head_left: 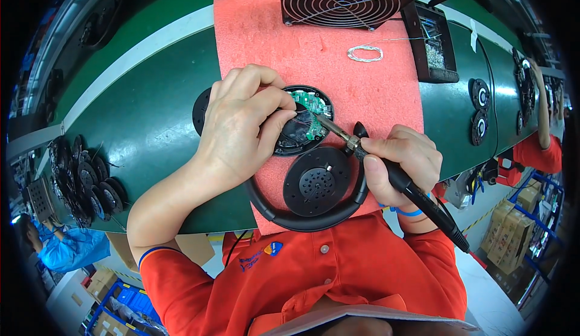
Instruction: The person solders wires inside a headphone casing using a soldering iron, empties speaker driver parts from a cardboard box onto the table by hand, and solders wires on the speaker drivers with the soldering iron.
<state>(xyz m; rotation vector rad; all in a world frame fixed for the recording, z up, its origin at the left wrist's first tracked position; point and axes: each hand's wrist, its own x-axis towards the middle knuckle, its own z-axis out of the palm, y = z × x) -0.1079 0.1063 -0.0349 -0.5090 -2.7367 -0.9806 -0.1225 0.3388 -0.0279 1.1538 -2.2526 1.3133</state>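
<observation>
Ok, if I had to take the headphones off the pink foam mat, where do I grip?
Probably grip the black headband arc at its near, lower curve, coming from the person's side. It overhangs the pink foam mat edge and lies bare, while both hands work at the open earcup above.

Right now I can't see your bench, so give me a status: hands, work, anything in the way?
Left hand pinching wire on the circuit board. Right hand holds soldering iron, tip at board. Headphones on pink foam. Nothing in the way.
</observation>
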